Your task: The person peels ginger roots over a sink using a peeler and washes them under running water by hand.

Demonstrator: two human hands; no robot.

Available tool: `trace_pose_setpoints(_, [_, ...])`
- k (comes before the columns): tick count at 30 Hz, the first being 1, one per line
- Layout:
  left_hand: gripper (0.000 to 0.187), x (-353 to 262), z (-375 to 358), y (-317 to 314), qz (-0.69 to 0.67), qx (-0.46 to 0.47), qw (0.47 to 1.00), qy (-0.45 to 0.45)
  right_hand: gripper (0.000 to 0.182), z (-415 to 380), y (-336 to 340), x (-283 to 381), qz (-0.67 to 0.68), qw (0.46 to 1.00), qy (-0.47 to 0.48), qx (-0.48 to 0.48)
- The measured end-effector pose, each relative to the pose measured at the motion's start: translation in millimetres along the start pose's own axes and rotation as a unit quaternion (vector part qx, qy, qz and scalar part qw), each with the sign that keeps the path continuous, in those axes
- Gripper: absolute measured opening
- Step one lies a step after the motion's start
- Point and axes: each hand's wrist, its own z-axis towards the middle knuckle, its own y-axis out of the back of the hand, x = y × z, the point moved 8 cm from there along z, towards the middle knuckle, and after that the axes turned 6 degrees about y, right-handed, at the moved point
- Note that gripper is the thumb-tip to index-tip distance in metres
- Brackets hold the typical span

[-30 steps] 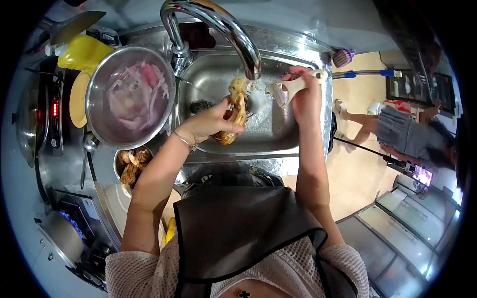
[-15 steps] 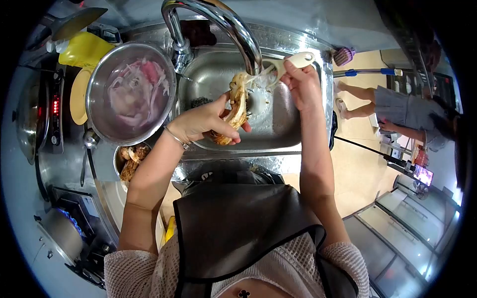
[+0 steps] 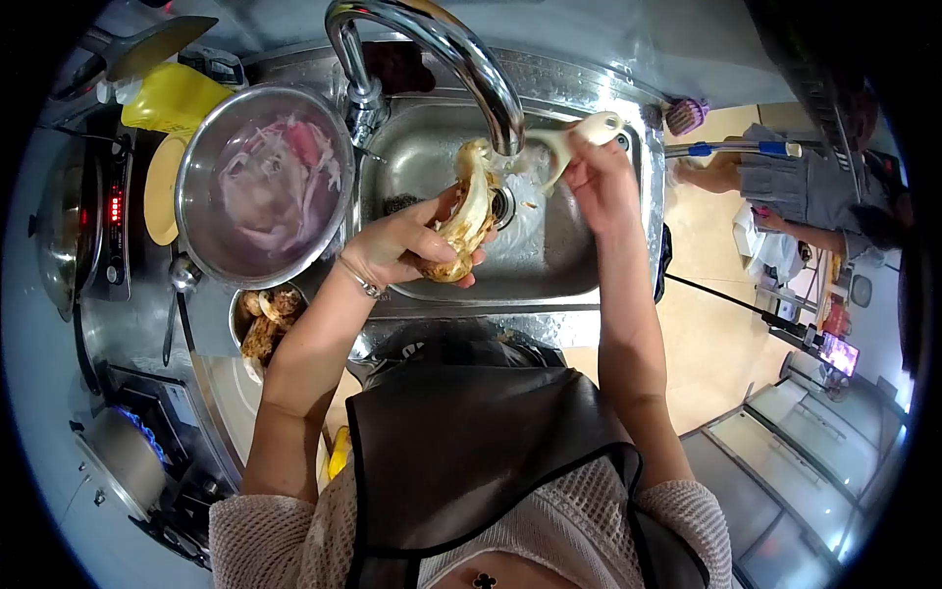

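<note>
My left hand (image 3: 407, 240) is closed around a long, knobby vegetable (image 3: 470, 213), brown-skinned in places and pale where bare, held tilted upright over the sink (image 3: 545, 257). Its top end is just beside the faucet (image 3: 505, 118) mouth. My right hand (image 3: 601, 182) grips a white peeler (image 3: 592, 130) by its handle, to the right of the vegetable and apart from it. The peeler's head, blurred, points left and down below the faucet. Water and a few brown scraps show around the drain (image 3: 502, 208).
To the left stands a metal bowl (image 3: 196, 236) of water with pale pink strips. Below it, a smaller container holds several brown knobby pieces (image 3: 270, 324). A pot (image 3: 126, 461) sits over a blue flame. A ladle (image 3: 183, 273) lies nearby. Another person (image 3: 785, 191) stands at right.
My right hand has moved the peeler slightly right and away from the vegetable. The vegetable has turned in my left hand, showing more pale surface. The view has shifted a little.
</note>
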Motion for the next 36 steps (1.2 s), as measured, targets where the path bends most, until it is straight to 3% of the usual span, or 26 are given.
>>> trace_pose_setpoints(3, [0.070, -0.4, 2.9, 0.7, -0.022, -0.010, 1.000, 0.016, 0.015, -36.3, -48.9, -1.2, -0.017, 0.993, -0.053, 0.106])
trace_pose_setpoints(5, [0.068, 1.9, 3.7, -2.1, 0.046, -0.024, 0.997, 0.048, 0.017, -32.1, -49.9, -6.6, -0.047, 0.989, -0.047, 0.134])
trace_pose_setpoints(7, [0.069, 3.6, 1.4, -5.2, 0.042, -0.005, 0.998, 0.055, 0.017, 2.8, -3.3, 7.4, -0.112, 0.990, 0.091, 0.006])
trace_pose_setpoints(8, [0.069, 3.3, -3.3, -6.5, 0.044, -0.006, 0.997, 0.060, 0.017, 17.8, 35.7, 12.2, -0.063, 0.987, 0.100, -0.107])
trace_pose_setpoints(9, [0.070, 2.6, -6.5, -7.1, 0.047, -0.008, 0.997, 0.064, 0.013, 20.7, 49.8, 21.8, -0.059, 0.981, 0.101, -0.157])
trace_pose_setpoints(11, [0.070, 2.2, -7.2, -2.6, 0.053, -0.016, 0.997, 0.057, 0.013, 14.4, 48.4, 24.1, -0.088, 0.981, 0.083, -0.149])
trace_pose_setpoints(13, [0.071, 2.2, -6.7, -2.6, 0.055, -0.014, 0.997, 0.054, 0.015, 4.2, 20.2, 9.0, -0.242, 0.969, 0.057, -0.019])
trace_pose_setpoints(15, [0.071, 0.8, -4.0, -5.4, 0.058, -0.006, 0.997, 0.052, 0.024, -20.2, -25.8, -1.0, -0.253, 0.963, 0.047, 0.083])
trace_pose_setpoints(18, [0.069, -1.5, -2.7, -6.1, 0.088, -0.032, 0.994, 0.050, 0.030, -32.4, -37.4, -27.6, -0.213, 0.971, -0.013, 0.111])
trace_pose_setpoints(20, [0.067, -2.5, -3.5, -5.5, 0.115, -0.064, 0.990, 0.052, 0.021, -31.6, -33.9, -46.1, -0.347, 0.925, -0.026, 0.152])
trace_pose_setpoints(21, [0.067, -2.2, -4.2, -4.6, 0.170, -0.091, 0.980, 0.058, 0.021, -30.0, -31.5, -47.4, -0.346, 0.925, -0.027, 0.152])
trace_pose_setpoints(23, [0.067, -0.3, -5.4, 1.2, 0.225, -0.117, 0.965, 0.064, 0.013, -24.8, -27.1, -31.7, -0.518, 0.848, 0.024, 0.113])
trace_pose_setpoints(24, [0.067, 2.2, -4.9, 8.0, 0.276, -0.125, 0.951, 0.055, 0.010, -28.0, -31.2, -14.7, -0.529, 0.839, 0.086, 0.093])
trace_pose_setpoints(27, [0.068, 5.1, -9.4, 17.8, 0.331, -0.133, 0.933, 0.045, 0.014, -5.6, 32.3, 15.2, -0.521, 0.833, 0.140, -0.122])
trace_pose_setpoints(28, [0.068, 5.9, -11.0, 18.6, 0.337, -0.133, 0.931, 0.046, 0.014, -0.2, 45.5, 15.7, -0.521, 0.833, 0.140, -0.121])
trace_pose_setpoints(31, [0.068, 7.6, -10.6, 18.3, 0.231, -0.128, 0.963, 0.058, 0.025, 9.7, 54.7, -38.4, -0.749, 0.649, -0.042, 0.124])
trace_pose_setpoints(32, [0.068, 6.4, -10.4, 16.1, 0.231, -0.130, 0.963, 0.055, 0.027, 9.4, 57.0, -36.1, -0.698, 0.711, 0.017, 0.081])
trace_pose_setpoints(33, [0.068, 3.8, -10.3, 9.2, 0.145, -0.112, 0.983, 0.024, 0.030, 5.7, 60.5, -33.4, -0.639, 0.765, 0.075, 0.041])
trace_pose_setpoints(34, [0.068, 1.1, -10.8, 3.2, 0.056, -0.093, 0.994, -0.005, 0.033, -0.6, 49.4, -21.9, -0.516, 0.849, 0.111, 0.020])
trace_pose_setpoints(35, [0.068, -0.7, -10.9, -0.4, 0.053, -0.094, 0.994, -0.006, 0.035, -7.5, 34.0, -6.7, -0.380, 0.914, 0.143, -0.005])
trace_pose_setpoints(36, [0.067, -2.3, -10.7, -5.4, 0.037, -0.088, 0.995, -0.005, 0.033, -11.5, 29.2, -3.0, -0.254, 0.960, 0.103, -0.050])
